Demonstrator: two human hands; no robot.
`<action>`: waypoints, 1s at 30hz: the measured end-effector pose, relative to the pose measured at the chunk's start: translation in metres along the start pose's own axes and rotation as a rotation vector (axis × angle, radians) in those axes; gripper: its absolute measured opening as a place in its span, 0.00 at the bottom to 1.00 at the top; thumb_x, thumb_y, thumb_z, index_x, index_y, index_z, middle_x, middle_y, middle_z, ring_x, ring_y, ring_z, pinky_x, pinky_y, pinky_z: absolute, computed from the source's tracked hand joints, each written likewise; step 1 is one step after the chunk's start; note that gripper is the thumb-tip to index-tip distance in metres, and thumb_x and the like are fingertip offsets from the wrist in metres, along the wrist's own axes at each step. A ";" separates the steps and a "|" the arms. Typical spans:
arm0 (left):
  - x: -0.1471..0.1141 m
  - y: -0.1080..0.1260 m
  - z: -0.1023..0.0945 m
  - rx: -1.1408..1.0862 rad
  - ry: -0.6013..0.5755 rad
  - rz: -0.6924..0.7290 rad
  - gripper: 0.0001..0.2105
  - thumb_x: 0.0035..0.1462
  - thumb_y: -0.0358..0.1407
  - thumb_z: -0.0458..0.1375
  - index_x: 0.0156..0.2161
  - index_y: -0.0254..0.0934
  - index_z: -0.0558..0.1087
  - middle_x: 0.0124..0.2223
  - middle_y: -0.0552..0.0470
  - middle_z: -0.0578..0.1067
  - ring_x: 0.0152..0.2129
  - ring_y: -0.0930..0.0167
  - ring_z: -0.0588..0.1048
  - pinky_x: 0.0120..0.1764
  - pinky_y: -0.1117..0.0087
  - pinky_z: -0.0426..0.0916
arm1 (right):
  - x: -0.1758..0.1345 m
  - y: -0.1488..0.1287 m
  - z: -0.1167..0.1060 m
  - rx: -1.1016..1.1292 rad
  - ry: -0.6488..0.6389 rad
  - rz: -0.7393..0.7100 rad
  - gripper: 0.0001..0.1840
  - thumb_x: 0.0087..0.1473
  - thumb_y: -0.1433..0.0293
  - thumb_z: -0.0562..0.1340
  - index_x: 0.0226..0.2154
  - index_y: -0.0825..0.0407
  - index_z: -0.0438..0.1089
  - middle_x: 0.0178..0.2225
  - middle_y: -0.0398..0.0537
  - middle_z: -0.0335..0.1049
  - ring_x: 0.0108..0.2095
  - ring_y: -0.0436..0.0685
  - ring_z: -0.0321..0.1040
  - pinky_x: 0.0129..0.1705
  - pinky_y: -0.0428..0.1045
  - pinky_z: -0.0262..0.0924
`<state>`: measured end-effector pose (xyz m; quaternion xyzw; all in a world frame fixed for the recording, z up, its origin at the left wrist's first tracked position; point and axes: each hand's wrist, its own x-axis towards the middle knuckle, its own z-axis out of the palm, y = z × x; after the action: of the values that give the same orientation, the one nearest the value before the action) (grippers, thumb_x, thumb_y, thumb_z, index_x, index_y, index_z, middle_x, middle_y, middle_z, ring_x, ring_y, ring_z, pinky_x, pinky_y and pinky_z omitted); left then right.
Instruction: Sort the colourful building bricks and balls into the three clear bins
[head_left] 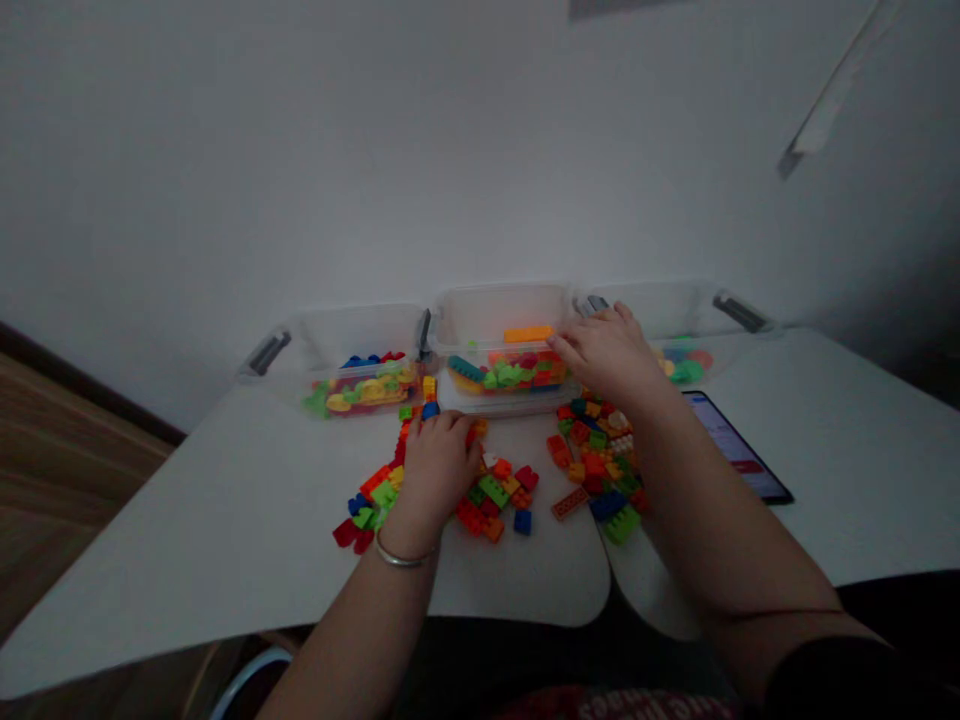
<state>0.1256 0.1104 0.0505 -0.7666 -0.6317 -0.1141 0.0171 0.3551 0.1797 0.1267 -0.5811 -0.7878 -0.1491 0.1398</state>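
My right hand (609, 352) is over the right end of the middle clear box. Its fingertips are closed on one end of a long orange brick (527, 334), which is level above the box's bricks. Lower on the table, my left hand (441, 455) rests palm down over a loose pile of bricks, fingers apart and curved. A blue brick (430, 410) lies by its fingertips; green bricks (495, 490) are beside its thumb. What is under the palm is hidden. The middle box (510, 404) contains green, red, yellow and teal bricks.
A left clear box (352, 318) and a right clear box (660, 300) also contain bricks, against the wall. Another brick pile (596, 465) lies beneath my right forearm. A lit tablet (739, 450) is at the right. Two white tabletops meet with a gap at the front.
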 end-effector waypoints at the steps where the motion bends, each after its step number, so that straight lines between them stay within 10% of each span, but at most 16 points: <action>1: 0.000 0.000 0.000 0.000 0.001 -0.001 0.17 0.60 0.35 0.53 0.53 0.38 0.73 0.53 0.45 0.76 0.52 0.58 0.72 0.61 0.46 0.57 | 0.000 0.000 -0.001 0.008 0.009 -0.004 0.28 0.66 0.59 0.45 0.40 0.55 0.78 0.44 0.58 0.76 0.49 0.65 0.66 0.57 0.61 0.50; 14: -0.002 -0.003 -0.001 0.004 -0.001 0.000 0.17 0.61 0.36 0.52 0.53 0.38 0.73 0.53 0.44 0.75 0.52 0.58 0.72 0.62 0.47 0.56 | -0.011 0.002 -0.033 0.427 0.361 0.065 0.19 0.62 0.63 0.50 0.36 0.51 0.75 0.35 0.53 0.76 0.38 0.61 0.69 0.39 0.53 0.58; 22: 0.000 0.000 -0.003 0.017 -0.007 -0.001 0.16 0.60 0.35 0.53 0.52 0.38 0.74 0.52 0.44 0.76 0.51 0.58 0.72 0.61 0.48 0.58 | -0.012 -0.018 -0.029 0.461 -0.221 -0.353 0.11 0.58 0.69 0.58 0.36 0.49 0.77 0.38 0.46 0.77 0.38 0.54 0.70 0.39 0.48 0.59; 30: 0.001 0.003 -0.003 0.028 -0.016 0.003 0.16 0.61 0.36 0.52 0.51 0.37 0.74 0.53 0.43 0.75 0.52 0.57 0.72 0.61 0.47 0.56 | -0.021 -0.047 -0.009 0.300 -0.721 -0.444 0.16 0.49 0.65 0.67 0.43 0.47 0.77 0.38 0.46 0.78 0.36 0.58 0.72 0.33 0.49 0.61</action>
<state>0.1279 0.1107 0.0535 -0.7680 -0.6323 -0.0992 0.0232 0.3169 0.1445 0.1227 -0.3860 -0.9047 0.1522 -0.0962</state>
